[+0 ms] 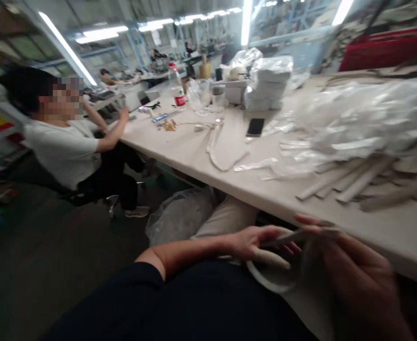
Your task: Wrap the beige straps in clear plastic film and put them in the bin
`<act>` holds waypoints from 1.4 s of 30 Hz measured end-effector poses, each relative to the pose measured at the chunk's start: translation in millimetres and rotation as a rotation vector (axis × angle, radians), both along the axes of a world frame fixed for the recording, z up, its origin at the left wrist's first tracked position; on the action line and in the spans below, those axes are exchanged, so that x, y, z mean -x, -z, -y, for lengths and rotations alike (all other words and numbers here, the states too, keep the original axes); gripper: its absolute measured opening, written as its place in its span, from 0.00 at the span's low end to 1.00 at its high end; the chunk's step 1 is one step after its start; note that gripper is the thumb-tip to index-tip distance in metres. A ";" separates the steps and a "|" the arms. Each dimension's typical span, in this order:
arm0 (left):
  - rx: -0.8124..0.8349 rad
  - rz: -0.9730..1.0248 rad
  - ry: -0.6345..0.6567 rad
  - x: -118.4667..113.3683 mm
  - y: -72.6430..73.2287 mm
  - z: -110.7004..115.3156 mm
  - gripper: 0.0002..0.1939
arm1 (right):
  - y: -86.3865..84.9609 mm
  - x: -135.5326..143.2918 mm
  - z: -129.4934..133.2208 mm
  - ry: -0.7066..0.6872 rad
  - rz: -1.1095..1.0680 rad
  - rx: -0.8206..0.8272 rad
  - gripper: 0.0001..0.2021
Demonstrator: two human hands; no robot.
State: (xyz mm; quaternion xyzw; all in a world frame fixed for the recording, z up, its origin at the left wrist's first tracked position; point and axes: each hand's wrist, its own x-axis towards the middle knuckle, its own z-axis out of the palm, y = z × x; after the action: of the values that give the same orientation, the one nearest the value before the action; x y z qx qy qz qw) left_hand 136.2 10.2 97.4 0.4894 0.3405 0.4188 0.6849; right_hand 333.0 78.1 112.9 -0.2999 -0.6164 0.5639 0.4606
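My left hand [253, 240] is closed around a long beige strap [270, 282], low in front of my dark shirt. Part of the strap hangs in a loop below the fingers. My right hand [359, 270] pinches another stretch of what looks like the same strap, close to the table edge. Motion blur smears the right fingers, and the exact shape of the piece between the hands is hard to make out. Several beige strips [350, 184] lie on the table just beyond my right hand.
Clear plastic bags [365, 113] cover the strips on the right. A phone [256, 127], a bottle [177, 87], small gold-coloured parts [167, 125] and wrapped stacks [268, 83] lie on the table [194, 149]. A person [64, 147] sits at the left. A red crate [386, 47] stands behind.
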 end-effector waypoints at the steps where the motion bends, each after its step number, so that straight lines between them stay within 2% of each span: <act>1: 0.013 0.033 -0.031 -2.9 -5.0 0.2 0.34 | -10.4 7.4 7.0 -0.029 0.026 -0.015 0.08; 3: 0.066 0.048 -0.088 -10.1 -8.7 -1.2 0.26 | -22.0 19.4 12.9 -0.118 0.027 -0.080 0.10; 5: 0.119 0.034 -0.114 -18.2 -7.1 -2.3 0.20 | -24.0 24.6 13.4 -0.142 0.016 -0.058 0.13; 9: 0.162 0.030 -0.068 -28.1 -5.0 -0.9 0.19 | -15.1 24.3 18.5 -0.183 -0.083 0.257 0.16; 11: 0.128 0.005 -0.075 -29.6 -5.4 -0.4 0.21 | -9.5 24.7 20.8 -0.124 -0.179 0.307 0.15; 14: 0.049 -0.121 -0.084 -31.7 -4.0 -0.8 0.25 | -6.2 24.1 17.2 0.007 -0.292 0.207 0.12; 18: -0.013 -0.304 -0.021 -38.4 0.5 -2.4 0.29 | -17.5 14.1 4.9 0.109 -0.376 0.138 0.11; 21: -0.049 -0.368 0.008 -44.2 6.6 -5.9 0.30 | -29.1 4.9 -4.3 0.171 -0.428 0.116 0.12; 25: -0.053 -0.341 0.045 -47.3 18.7 -5.7 0.30 | -32.0 -2.3 -15.3 0.189 -0.436 0.097 0.14; 27: 0.023 -0.263 0.047 -46.2 25.8 -1.9 0.30 | -28.3 -6.4 -18.1 0.198 -0.410 0.116 0.15; 29: 0.153 -0.158 -0.006 -43.5 32.1 0.0 0.31 | -22.9 -13.9 -17.9 0.229 -0.426 0.144 0.16; 31: 0.269 -0.066 -0.126 -38.7 35.2 -3.4 0.30 | -17.2 -26.9 -14.2 0.264 -0.487 0.175 0.15; 33: 0.329 -0.032 -0.262 -31.3 32.3 -12.4 0.27 | -12.0 -46.1 -6.2 0.316 -0.552 0.194 0.14; 37: 0.379 0.000 -0.491 -15.1 10.2 -40.6 0.24 | -5.3 -99.3 25.1 0.532 -0.600 0.154 0.11; 39: 0.357 0.002 -0.512 -12.6 -1.2 -57.7 0.21 | -3.5 -129.7 46.6 0.689 -0.592 0.115 0.11; 42: 0.268 -0.111 -0.358 -23.2 -9.5 -84.4 0.26 | -3.9 -175.5 82.4 0.954 -0.520 0.014 0.09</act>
State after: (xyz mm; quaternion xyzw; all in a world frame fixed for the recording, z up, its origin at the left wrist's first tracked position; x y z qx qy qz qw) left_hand 159.4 94.6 106.9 0.3484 0.5117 0.4570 0.6387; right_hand 508.5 -4.4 116.8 -0.4000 -0.2740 0.3517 0.8007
